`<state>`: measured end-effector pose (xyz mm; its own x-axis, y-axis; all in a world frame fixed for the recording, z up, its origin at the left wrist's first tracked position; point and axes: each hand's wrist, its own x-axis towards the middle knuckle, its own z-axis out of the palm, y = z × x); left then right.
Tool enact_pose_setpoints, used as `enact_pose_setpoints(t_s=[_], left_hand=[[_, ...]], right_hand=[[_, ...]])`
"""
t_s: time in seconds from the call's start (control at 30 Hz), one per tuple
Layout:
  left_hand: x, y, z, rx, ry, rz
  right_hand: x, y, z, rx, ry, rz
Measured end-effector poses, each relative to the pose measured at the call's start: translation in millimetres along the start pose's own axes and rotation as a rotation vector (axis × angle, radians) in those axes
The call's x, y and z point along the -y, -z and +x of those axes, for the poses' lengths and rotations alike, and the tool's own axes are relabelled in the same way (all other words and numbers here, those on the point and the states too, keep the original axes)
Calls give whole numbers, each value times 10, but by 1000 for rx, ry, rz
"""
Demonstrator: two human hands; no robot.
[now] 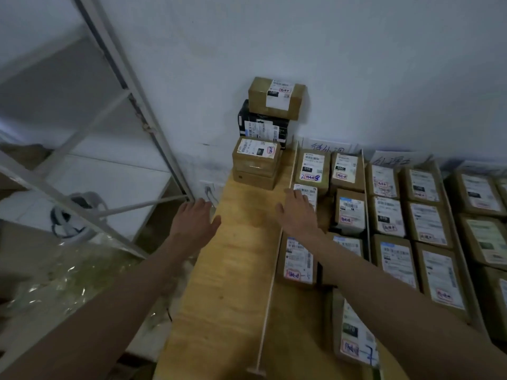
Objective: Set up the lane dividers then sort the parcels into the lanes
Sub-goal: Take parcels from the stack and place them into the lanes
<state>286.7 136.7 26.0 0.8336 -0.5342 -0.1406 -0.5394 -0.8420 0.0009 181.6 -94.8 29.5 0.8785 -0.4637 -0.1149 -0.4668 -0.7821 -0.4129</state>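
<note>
- Both forearms reach in from the near edge of the wooden tabletop.
- Left hand: fingers straight and spread, holds nothing, hovers over the tabletop's left edge.
- Right hand: fingers extended, empty, above the leftmost lane divider.
- Leftmost lane bare except stacked parcels at its far end, against the wall.
- Second divider stands further right; labelled parcels in rows fill the lanes to the right.
- Metal shelf frame leans left of the tabletop.

Table showing pale wood, matt, grain visible. Parcels looking like brown cardboard carrying white paper labels. Shelf frame appearing as grey painted metal. Crinkled plastic sheet catching glossy highlights.
</note>
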Motion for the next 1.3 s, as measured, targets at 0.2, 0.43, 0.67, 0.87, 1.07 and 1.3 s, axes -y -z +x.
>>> enact_pose_setpoints(t_s=[0.2, 0.43, 0.67, 0.87, 1.07, 1.3], left_hand=[[47, 31, 1348, -28, -44, -53], [-163, -80, 2546, -24, -6, -179], [-292, -248, 2879, 54, 175, -599], [-168, -120, 2883, -35, 187, -779], [-74, 82, 2788, 41, 113, -770], [-68, 245, 2300, 37, 105, -762]], right_hand=[[32, -68, 1129, -39, -103, 105], [11, -258, 2217, -17, -274, 445], [3, -418, 2536, 16, -383, 756], [16, -379, 2349, 218, -417, 931], [122, -267, 2084, 399, -346, 871], [317, -124, 1660, 356, -349, 695]])
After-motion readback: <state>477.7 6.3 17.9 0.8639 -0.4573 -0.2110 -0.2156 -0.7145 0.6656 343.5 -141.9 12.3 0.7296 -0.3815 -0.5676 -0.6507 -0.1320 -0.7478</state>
